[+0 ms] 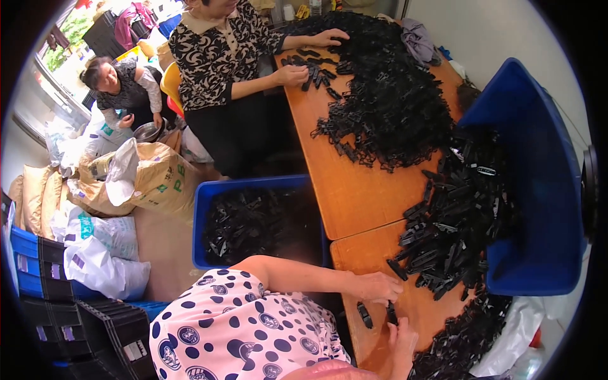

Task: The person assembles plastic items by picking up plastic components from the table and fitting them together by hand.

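My left hand [379, 288] is over the orange-brown table [354, 253], its fingers closed at the upper end of a small, long black plastic piece [391, 313]. Below it, my right hand [403, 334] pinches the lower end of the same piece. Beside my hands, close to the table's near edge, lies another black plastic piece [365, 315]. A loose heap of similar long black pieces [443, 234] begins just beyond my left hand. Past my right hand spreads a second heap of thinner black parts [462, 339].
A blue bin [538, 171] lies tipped on the table, black pieces at its mouth. Another blue bin [253, 182] with black pieces stands left of the table. A co-worker [221, 57] handles pieces by a big black pile [392, 101]; another person [130, 95] sits farther back near sacks [158, 171].
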`<state>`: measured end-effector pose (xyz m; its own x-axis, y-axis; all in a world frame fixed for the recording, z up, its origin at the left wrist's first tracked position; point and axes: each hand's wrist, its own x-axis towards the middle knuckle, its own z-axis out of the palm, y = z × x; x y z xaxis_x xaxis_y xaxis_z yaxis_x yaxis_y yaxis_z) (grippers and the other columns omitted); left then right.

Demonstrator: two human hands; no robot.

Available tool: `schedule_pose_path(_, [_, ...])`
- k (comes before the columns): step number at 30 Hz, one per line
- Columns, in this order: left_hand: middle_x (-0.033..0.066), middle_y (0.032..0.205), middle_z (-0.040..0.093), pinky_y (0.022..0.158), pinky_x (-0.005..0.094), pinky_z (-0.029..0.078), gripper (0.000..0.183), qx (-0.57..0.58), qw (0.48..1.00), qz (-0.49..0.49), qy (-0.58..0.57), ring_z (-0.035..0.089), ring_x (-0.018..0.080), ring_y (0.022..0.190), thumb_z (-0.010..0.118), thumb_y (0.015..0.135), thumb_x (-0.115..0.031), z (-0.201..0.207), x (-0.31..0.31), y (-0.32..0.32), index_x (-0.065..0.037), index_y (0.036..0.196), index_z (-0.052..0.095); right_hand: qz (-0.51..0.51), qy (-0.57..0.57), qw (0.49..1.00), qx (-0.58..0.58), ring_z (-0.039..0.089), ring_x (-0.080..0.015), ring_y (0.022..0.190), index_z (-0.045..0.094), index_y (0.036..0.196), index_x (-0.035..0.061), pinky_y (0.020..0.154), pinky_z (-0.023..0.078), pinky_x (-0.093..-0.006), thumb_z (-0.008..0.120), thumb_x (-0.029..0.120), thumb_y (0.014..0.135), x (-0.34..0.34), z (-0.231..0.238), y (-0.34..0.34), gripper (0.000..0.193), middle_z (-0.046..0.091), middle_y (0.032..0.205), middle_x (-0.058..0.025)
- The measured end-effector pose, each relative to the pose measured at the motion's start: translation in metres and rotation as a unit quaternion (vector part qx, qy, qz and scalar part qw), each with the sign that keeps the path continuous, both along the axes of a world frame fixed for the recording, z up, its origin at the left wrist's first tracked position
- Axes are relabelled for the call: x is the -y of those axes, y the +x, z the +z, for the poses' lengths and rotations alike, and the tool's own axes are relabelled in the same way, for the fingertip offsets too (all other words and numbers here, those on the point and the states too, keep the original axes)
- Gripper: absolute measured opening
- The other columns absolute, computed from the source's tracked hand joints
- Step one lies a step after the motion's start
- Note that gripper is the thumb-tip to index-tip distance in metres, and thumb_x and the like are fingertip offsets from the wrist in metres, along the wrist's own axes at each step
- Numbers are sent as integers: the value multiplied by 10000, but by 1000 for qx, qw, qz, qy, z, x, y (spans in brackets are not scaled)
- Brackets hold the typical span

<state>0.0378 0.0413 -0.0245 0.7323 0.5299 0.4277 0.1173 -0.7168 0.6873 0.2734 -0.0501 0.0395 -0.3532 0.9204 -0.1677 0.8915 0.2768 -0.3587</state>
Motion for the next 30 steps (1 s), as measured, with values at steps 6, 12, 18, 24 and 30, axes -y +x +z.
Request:
schedule_pose_path(6, [108, 925, 532, 818, 424, 498, 202, 2, 1000, -15, -2, 567, 316, 969, 729, 792, -179, -2, -2, 1, -30, 845, 603, 17, -13, 1000, -15, 635, -469, 729, 581, 978, 29, 611, 478, -537, 698, 150, 906, -9, 9, 1, 183, 652, 759, -234])
schedule_pose_path(12, [101, 927, 539, 824, 418, 501, 200, 10, 1000, 1, 19, 569, 312, 970, 719, 787, -185, -2, 17, 16, -35, 835, 595, 25, -29, 999, 8, 630, -483, 741, 591, 990, 28, 617, 474, -549, 678, 145, 920, 4, 18, 11, 161, 654, 781, -250])
schedule_pose_path(18, [129, 1094, 652, 859, 383, 540, 198, 21, 996, 2, -92, 635, 280, 1055, 644, 821, -195, 12, 14, 9, -96, 984, 697, -46, -49, 997, 29, 643, -450, 755, 591, 1155, 78, 641, 495, -541, 618, 183, 958, 17, 10, -7, 224, 658, 848, -245])
schedule_pose_path(24, [53, 943, 618, 786, 361, 536, 170, -65, 997, 44, -4, 641, 267, 936, 724, 823, -175, 19, -16, -10, -82, 964, 702, -253, -4, 931, -262, 619, -337, 687, 644, 1056, 18, 622, 506, -345, 723, 169, 905, -1, -18, 1, 228, 665, 811, -166])
schedule_pose_path(30, [66, 947, 629, 744, 373, 522, 200, -75, 997, 21, -8, 641, 279, 892, 734, 836, -161, 14, -5, 3, -40, 989, 692, -132, 93, 978, -135, 680, -318, 747, 647, 1028, 54, 610, 527, -384, 740, 194, 886, 25, -3, 4, 220, 697, 843, -134])
